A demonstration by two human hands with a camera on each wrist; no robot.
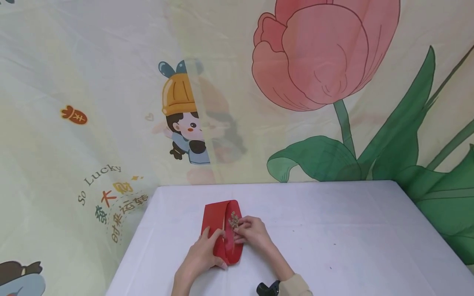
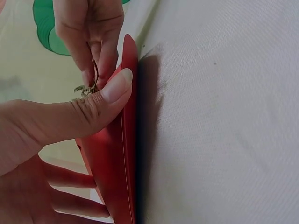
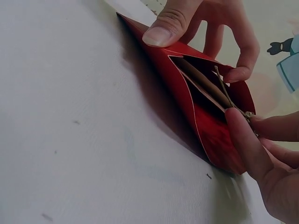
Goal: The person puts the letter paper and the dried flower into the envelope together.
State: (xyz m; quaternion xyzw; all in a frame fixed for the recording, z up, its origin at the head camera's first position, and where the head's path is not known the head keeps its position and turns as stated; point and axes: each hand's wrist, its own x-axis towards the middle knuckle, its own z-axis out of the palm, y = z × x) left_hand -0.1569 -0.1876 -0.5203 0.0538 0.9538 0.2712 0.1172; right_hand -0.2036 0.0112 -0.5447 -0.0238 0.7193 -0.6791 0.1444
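Note:
A red paper envelope [image 1: 213,216] lies on the white-covered table, its flap side to the right. My left hand [image 1: 201,254] grips it, the thumb on the near edge and the fingers across the front. In the right wrist view its mouth gapes, and a brownish paper edge [image 3: 205,85] shows inside. Between thumb and fingers, my right hand [image 1: 254,234] pinches a small dried plant sprig [image 1: 233,219] over the mouth. The thin stem [image 3: 221,81] of this sprig points into the opening; its tufted head is partly hidden by my fingertips.
Small dark crumbs [image 1: 335,244] are scattered on the white tablecloth [image 1: 355,222]. A printed curtain [image 1: 229,33] with a large tulip hangs behind the table's far edge. A black strapped device [image 1: 268,289] sits at my right wrist.

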